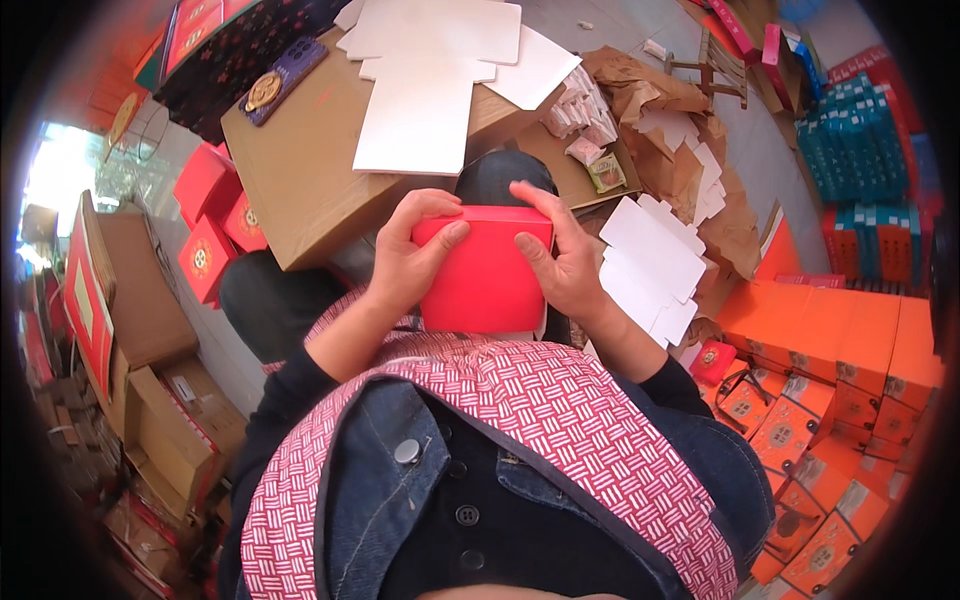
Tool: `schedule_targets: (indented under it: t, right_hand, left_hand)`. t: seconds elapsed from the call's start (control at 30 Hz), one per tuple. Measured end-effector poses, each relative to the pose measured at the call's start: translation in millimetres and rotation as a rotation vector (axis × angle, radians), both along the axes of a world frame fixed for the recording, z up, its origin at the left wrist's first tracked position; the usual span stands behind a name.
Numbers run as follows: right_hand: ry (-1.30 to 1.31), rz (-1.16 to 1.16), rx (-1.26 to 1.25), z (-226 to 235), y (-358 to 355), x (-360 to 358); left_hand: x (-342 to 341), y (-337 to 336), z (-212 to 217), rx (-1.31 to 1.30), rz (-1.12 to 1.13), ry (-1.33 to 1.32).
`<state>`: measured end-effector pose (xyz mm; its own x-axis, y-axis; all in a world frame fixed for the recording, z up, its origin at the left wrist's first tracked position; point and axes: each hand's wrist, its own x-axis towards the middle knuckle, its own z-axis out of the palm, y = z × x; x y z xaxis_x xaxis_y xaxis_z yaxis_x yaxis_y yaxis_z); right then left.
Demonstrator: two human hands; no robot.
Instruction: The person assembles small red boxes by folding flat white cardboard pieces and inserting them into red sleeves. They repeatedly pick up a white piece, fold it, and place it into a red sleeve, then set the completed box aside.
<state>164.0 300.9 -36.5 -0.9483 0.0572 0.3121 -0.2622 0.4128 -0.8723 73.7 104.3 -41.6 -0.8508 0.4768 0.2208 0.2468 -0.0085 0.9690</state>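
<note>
Holding a red cardboard gift box (485, 280) over the lap, the left hand (405, 260) and right hand (560, 255) clasp its two sides, fingers curled over the top edge. It looks light, stiff yet crushable, best gripped along its folded edges. White die-cut card blanks (650, 265) lie just right

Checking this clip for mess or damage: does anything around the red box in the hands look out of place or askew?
Nothing looks damaged. The red box sits squarely between the left hand and right hand. The only untidy part is crumpled brown paper heaped to the right, with white die-cut card blanks fanned loosely beside it.
</note>
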Motion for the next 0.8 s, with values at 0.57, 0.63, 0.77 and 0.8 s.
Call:
schedule_targets:
  t: [0.57,0.63,0.77,0.8]
  right_hand:
    - [0.043,0.184,-0.05,56,21,-42]
    - [0.191,0.25,-0.089,54,10,-58]
    - [-0.179,0.207,-0.413,53,66,-86]
    - [-0.103,0.02,-0.389,31,91,-98]
  left_hand:
    - [-33,6,109,-0.519,-0.304,0.046]
    - [-40,15,121,-0.633,-0.379,0.065]
    - [-71,1,100,-0.507,-0.285,-0.063]
    - [-77,2,92,-0.336,-0.173,-0.133]
